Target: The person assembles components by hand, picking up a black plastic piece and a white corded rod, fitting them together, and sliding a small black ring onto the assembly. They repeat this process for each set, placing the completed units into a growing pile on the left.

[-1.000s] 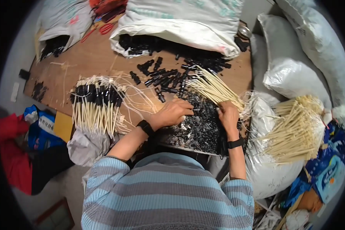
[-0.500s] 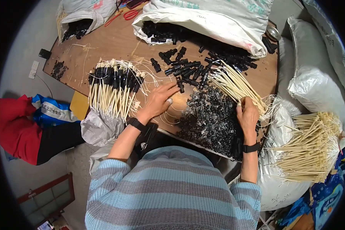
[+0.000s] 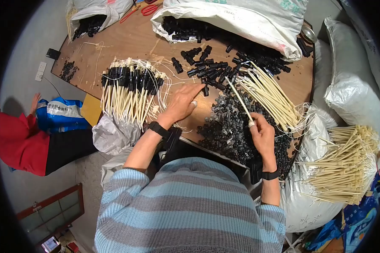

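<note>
My right hand (image 3: 262,134) pinches the lower end of one thin cream rod (image 3: 240,100), which slants up and left over a heap of small black and clear plastic pieces (image 3: 230,122). Beside that hand, to the upper right, lies a bundle of similar cream rods (image 3: 272,98) with loose white cords at its near end. My left hand (image 3: 183,101) rests on the table with fingers stretched out and thumb apart. Its fingertips touch or nearly touch a black tubular fitting (image 3: 205,87). Left of it are several cream rods with black fittings (image 3: 131,86) in a row, white cords trailing.
More black fittings (image 3: 209,67) spill from a white woven sack (image 3: 232,21) across the brown table (image 3: 131,44). Another sack (image 3: 107,10) and red-handled scissors (image 3: 150,9) lie at the far left. Cream rods (image 3: 346,164) are piled on a sack at right. A person in red (image 3: 23,141) is at left.
My right hand has drawn one cream rod out of the bundle and brought it left over the heap. My left hand stays by the same black fitting. The view has shifted slightly.
</note>
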`<act>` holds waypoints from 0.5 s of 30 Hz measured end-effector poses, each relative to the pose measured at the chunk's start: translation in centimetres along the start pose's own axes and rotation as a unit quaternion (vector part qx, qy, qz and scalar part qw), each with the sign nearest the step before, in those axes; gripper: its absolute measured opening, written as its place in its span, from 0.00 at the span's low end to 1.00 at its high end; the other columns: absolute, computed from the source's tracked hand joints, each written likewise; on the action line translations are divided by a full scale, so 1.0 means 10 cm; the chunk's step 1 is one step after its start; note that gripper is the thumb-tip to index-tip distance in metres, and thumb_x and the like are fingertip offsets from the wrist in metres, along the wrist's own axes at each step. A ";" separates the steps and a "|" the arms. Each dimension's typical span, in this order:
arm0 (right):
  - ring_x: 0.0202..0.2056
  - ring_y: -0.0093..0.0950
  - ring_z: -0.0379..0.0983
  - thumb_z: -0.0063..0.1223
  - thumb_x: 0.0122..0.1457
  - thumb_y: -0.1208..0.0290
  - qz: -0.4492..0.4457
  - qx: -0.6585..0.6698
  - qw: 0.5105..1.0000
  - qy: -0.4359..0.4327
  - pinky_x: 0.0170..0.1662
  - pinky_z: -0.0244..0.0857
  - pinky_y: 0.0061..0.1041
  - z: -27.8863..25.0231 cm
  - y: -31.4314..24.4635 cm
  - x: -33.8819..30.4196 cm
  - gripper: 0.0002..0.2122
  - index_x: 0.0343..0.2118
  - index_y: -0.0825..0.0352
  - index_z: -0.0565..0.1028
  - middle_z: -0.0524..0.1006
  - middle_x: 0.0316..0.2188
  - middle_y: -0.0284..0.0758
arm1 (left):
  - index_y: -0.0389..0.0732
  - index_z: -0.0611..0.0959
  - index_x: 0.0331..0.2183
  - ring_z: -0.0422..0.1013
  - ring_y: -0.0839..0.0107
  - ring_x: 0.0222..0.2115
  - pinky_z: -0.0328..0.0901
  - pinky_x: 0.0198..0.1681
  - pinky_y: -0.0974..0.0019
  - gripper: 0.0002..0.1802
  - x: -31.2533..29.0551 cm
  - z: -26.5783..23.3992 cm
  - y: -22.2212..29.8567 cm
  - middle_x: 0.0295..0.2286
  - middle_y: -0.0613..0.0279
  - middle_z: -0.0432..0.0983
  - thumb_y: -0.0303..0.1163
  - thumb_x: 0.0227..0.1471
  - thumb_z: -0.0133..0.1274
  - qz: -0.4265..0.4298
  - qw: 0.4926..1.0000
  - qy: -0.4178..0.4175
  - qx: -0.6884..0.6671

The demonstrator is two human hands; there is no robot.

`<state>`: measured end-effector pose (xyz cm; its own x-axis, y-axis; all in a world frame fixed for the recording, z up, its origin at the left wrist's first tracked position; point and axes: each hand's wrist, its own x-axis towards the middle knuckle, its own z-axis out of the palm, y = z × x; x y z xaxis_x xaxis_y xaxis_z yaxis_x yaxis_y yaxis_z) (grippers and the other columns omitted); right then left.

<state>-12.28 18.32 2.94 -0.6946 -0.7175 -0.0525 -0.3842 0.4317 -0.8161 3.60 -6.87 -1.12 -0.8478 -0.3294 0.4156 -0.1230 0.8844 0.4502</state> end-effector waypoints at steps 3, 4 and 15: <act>0.23 0.14 0.61 0.48 0.58 0.79 0.042 0.081 0.995 -0.034 0.27 0.55 0.16 -0.01 0.05 -0.11 0.11 0.44 0.68 0.74 0.67 0.20 0.23 | 0.41 0.79 0.45 0.72 0.56 0.40 0.64 0.50 0.55 0.21 -0.17 -0.20 -0.13 0.39 0.56 0.78 0.22 0.44 0.51 -0.075 0.995 -0.061 -0.002; 0.23 0.13 0.61 0.47 0.58 0.79 0.053 0.116 0.991 -0.040 0.27 0.56 0.15 0.00 0.07 -0.14 0.11 0.44 0.68 0.74 0.68 0.21 0.23 | 0.41 0.79 0.45 0.72 0.56 0.40 0.64 0.50 0.55 0.21 -0.27 -0.32 -0.19 0.39 0.56 0.78 0.22 0.44 0.51 -0.075 0.995 -0.062 -0.001; 0.24 0.11 0.61 0.47 0.59 0.79 0.089 0.130 0.986 -0.053 0.28 0.56 0.13 0.11 0.13 -0.11 0.12 0.46 0.70 0.73 0.67 0.21 0.21 | 0.48 0.82 0.38 0.71 0.64 0.41 0.68 0.41 0.61 0.24 0.05 0.14 0.31 0.43 0.64 0.75 0.23 0.32 0.59 0.160 0.974 -0.153 -0.055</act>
<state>-11.33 19.01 1.32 -0.6636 -0.7028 -0.2564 -0.0838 0.4105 -0.9080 2.05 -3.79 -0.63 -0.9498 0.0863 0.3007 0.2146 0.8792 0.4255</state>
